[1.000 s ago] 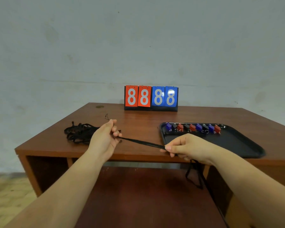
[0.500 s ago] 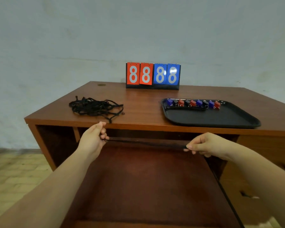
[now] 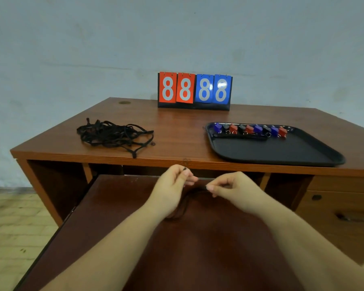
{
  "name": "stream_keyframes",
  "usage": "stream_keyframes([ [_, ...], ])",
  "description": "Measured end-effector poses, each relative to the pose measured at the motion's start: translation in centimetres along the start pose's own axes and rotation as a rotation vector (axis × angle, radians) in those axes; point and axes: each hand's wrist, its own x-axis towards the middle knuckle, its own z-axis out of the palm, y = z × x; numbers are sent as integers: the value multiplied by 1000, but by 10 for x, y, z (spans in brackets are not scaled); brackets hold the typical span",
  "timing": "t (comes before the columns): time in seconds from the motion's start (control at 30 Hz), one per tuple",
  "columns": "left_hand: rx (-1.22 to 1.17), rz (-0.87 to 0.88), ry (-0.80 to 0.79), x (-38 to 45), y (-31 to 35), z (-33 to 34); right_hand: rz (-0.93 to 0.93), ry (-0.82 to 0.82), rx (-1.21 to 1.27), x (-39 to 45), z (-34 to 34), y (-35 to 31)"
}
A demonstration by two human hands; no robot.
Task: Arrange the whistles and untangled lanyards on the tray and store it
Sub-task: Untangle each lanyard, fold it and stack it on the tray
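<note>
Ahead of my hands the desk [image 3: 177,131] has an open strip of wood running from its front edge back to the flip scoreboard [image 3: 194,91], which stands at the rear by the wall. To the left of that strip lies the tangled heap of black lanyards [image 3: 111,135], one loop trailing almost to the front edge. To the right sits the black tray [image 3: 282,152], its near part bare, the row of whistles [image 3: 250,129] and a straightened lanyard [image 3: 240,137] filling its far side.
</note>
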Motion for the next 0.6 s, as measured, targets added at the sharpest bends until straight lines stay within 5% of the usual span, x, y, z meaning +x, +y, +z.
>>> stream_keyframes([
  [0.23, 141, -64, -97, -2, -15, 17, -108, 121, 173, 4, 36, 21],
  [0.6, 254, -104, -37, 3, -29, -1, 34, 134, 370, 7, 26, 43],
])
